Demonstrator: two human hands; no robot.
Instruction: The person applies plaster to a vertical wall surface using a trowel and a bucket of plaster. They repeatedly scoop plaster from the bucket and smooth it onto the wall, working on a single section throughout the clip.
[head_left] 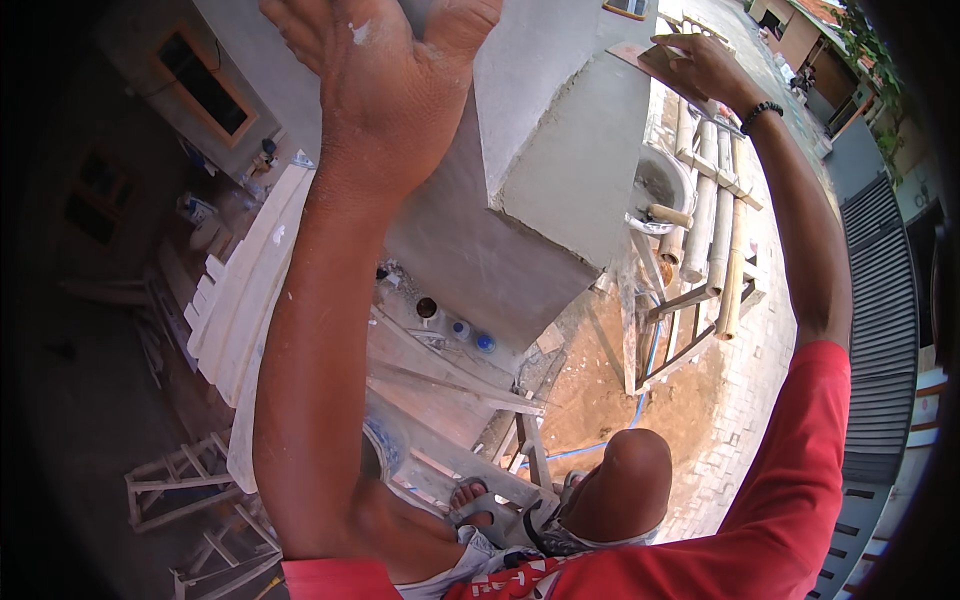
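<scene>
My left hand [392,95] is raised in front of the grey plastered wall, with pale smears on its back. Its fingertips run out of the top edge, so I cannot see whether they hold anything. At the upper right my right hand [706,68] grips a flat plastering trowel [632,56], whose blade reaches the top edge of the plastered column [585,150]. The column's face is smooth and grey, with a rough border along its left side. Below my right hand a round basin [652,180] holds grey mortar and a piece with a light handle.
Bamboo poles [720,215] form a scaffold at the right, beside the basin. I am perched on planks, with sandalled feet [470,500] below. White boards [255,300] stand at the left; cups and a bottle [485,342] lie low by the wall. A blue hose [590,448] crosses the sandy ground.
</scene>
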